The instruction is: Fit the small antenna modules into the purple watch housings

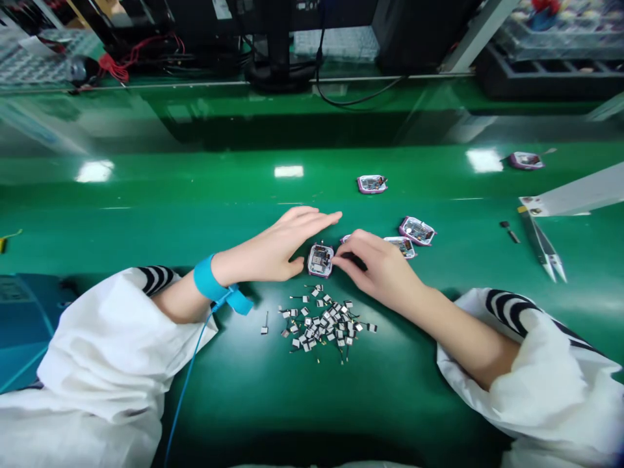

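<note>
A small pink-rimmed smartwatch case lies open on the green mat, its circuit board facing up. Over its left side my left hand is held open, fingers stretched out and thumb near the case's edge. My right hand is pinched at the right edge of the case; what sits between the fingertips is too small to make out. Just below is a loose pile of small silver-and-black parts with short leads. Partly behind my right hand are more open watch cases.
Another watch case lies farther back, and one more at the far right. Tweezers lie right, beside a small black part and a white bar. A blue cord runs from my left wristband. A monitor stand stands behind.
</note>
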Tool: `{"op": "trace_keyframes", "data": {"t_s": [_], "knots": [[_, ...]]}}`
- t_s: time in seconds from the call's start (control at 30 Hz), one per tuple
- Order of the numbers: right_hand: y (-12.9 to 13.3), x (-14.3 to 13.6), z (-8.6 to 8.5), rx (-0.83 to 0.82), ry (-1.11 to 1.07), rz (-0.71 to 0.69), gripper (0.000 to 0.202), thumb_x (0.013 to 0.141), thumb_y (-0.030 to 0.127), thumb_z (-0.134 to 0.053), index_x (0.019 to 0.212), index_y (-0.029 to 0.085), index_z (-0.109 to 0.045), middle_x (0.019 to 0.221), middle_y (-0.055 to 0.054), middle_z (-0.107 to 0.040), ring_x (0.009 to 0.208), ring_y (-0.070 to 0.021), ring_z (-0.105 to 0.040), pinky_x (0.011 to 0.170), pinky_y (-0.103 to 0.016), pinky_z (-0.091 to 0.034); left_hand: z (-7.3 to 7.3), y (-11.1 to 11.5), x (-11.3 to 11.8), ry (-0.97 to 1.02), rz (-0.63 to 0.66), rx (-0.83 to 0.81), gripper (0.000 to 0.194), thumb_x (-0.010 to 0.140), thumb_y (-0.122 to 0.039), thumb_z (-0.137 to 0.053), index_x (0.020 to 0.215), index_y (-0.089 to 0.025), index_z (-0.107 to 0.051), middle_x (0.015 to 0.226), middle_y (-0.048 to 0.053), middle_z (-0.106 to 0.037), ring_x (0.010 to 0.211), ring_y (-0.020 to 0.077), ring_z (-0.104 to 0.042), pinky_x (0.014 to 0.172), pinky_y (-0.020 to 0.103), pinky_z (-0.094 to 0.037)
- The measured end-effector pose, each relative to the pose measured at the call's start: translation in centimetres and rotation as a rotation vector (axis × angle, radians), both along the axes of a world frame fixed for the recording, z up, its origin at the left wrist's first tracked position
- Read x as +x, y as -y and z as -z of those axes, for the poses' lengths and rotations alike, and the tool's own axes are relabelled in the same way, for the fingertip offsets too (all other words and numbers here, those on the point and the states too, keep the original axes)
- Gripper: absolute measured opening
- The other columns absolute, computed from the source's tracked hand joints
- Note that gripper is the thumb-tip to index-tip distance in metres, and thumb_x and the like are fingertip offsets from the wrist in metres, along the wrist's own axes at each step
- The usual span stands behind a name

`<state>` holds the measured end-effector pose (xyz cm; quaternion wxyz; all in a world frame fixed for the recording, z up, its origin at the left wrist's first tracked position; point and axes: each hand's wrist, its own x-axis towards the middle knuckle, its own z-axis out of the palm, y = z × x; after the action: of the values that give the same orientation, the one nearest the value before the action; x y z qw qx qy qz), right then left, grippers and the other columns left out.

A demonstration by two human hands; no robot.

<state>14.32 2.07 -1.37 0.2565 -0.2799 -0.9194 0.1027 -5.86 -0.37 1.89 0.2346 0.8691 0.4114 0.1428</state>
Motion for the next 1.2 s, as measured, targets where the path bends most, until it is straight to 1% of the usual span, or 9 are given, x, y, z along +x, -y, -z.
{"op": "trace_keyframes", "data": {"t_s": [0.03, 0.1, 0.23, 0.47, 0.63, 0.77, 0.9, 1.03, 1.2], "knots": [[0.2, -0.2, 0.1, 0.001, 0.019, -0.007, 0.017, 0.081, 0.027, -0.051, 0.079, 0.012, -0.057, 0.072, -0.006, -0.058, 0.063, -0.0128, -0.054, 0.057, -0.025, -0.046, 0.3, -0.2, -0.2, 0.031, 0.062, -0.058, 0.069, 0.075, -0.007, -0.048, 0.136, -0.021, -0.016, 0.139, 0.006, -0.031, 0.13, 0.0192, -0.023, 0.106, 0.036, -0.028], [0.5, -0.4, 0.1, 0.023, 0.049, -0.03, 0.022, 0.081, 0.031, -0.051, 0.081, 0.011, -0.059, 0.074, -0.006, -0.06, 0.065, -0.0136, -0.056, 0.059, -0.026, -0.047, 0.8, -0.4, -0.4, 0.076, 0.13, -0.166, 0.069, 0.08, -0.015, -0.05, 0.137, -0.023, -0.011, 0.14, 0.006, -0.03, 0.129, 0.0168, -0.027, 0.105, 0.033, -0.03], [0.6, -0.4, 0.2, 0.105, 0.09, -0.098, 0.019, 0.081, 0.027, -0.051, 0.083, 0.012, -0.062, 0.077, -0.006, -0.061, 0.073, -0.0137, -0.057, 0.066, -0.025, -0.049, 1.6, -0.9, -0.5, 0.121, 0.147, -0.225, 0.077, 0.076, -0.02, -0.06, 0.136, -0.025, -0.012, 0.131, 0.005, -0.045, 0.117, 0.0148, -0.044, 0.096, 0.028, -0.038], [0.8, -0.5, -0.4, 0.325, 0.194, -0.059, 0.011, 0.078, 0.019, -0.053, 0.077, 0.014, -0.063, 0.074, -0.005, -0.059, 0.066, -0.0138, -0.054, 0.056, -0.024, -0.045, 2.5, -0.5, -0.1, 0.148, -0.017, -0.028, 0.072, 0.066, -0.031, -0.07, 0.127, -0.018, -0.032, 0.099, 0.004, -0.06, 0.092, 0.0145, -0.057, 0.08, 0.025, -0.046], [1.1, -0.8, -1.1, 0.434, 0.267, 0.008, 0.011, 0.078, 0.014, -0.051, 0.073, 0.013, -0.06, 0.072, -0.006, -0.061, 0.068, -0.0155, -0.055, 0.056, -0.026, -0.041, 3.0, 0.2, 0.7, 0.171, -0.127, 0.078, 0.065, 0.068, -0.027, -0.068, 0.124, -0.019, -0.034, 0.1, 0.003, -0.059, 0.091, 0.0129, -0.058, 0.081, 0.024, -0.047], [1.5, -1.3, -1.2, 0.42, 0.27, 0.062, 0.01, 0.077, 0.01, -0.049, 0.074, 0.011, -0.059, 0.074, -0.007, -0.062, 0.067, -0.0168, -0.055, 0.054, -0.028, -0.039, 3.0, 0.3, 0.9, 0.23, -0.203, 0.101, 0.061, 0.066, -0.021, -0.069, 0.119, -0.016, -0.039, 0.1, 0.004, -0.057, 0.088, 0.0127, -0.058, 0.079, 0.024, -0.049], [1.4, -1.7, -1.1, 0.3, 0.214, 0.11, 0.013, 0.075, 0.005, -0.05, 0.08, 0.011, -0.06, 0.078, -0.007, -0.063, 0.069, -0.0167, -0.057, 0.056, -0.027, -0.04, 2.8, 0.4, 0.9, 0.282, -0.236, 0.1, 0.059, 0.065, -0.021, -0.07, 0.116, -0.015, -0.041, 0.097, 0.003, -0.057, 0.082, 0.0096, -0.059, 0.075, 0.02, -0.05], [1.0, -1.7, -1.4, 0.199, 0.194, 0.16, 0.011, 0.077, 0.015, -0.053, 0.086, 0.013, -0.06, 0.078, -0.005, -0.062, 0.069, -0.0153, -0.056, 0.055, -0.026, -0.041, 2.6, 0.7, 1.0, 0.202, -0.247, 0.176, 0.052, 0.068, -0.025, -0.069, 0.112, -0.016, -0.043, 0.096, 0.002, -0.058, 0.08, 0.0106, -0.059, 0.074, 0.023, -0.05], [0.7, -1.5, -2.0, 0.355, 0.193, 0.153, 0.008, 0.076, 0.018, -0.052, 0.076, 0.015, -0.06, 0.076, -0.005, -0.059, 0.064, -0.0142, -0.052, 0.051, -0.025, -0.039, 2.7, 0.8, 1.0, 0.278, -0.207, 0.133, 0.051, 0.069, -0.025, -0.068, 0.112, -0.018, -0.043, 0.106, 0.003, -0.057, 0.087, 0.012, -0.06, 0.079, 0.024, -0.049]]}}
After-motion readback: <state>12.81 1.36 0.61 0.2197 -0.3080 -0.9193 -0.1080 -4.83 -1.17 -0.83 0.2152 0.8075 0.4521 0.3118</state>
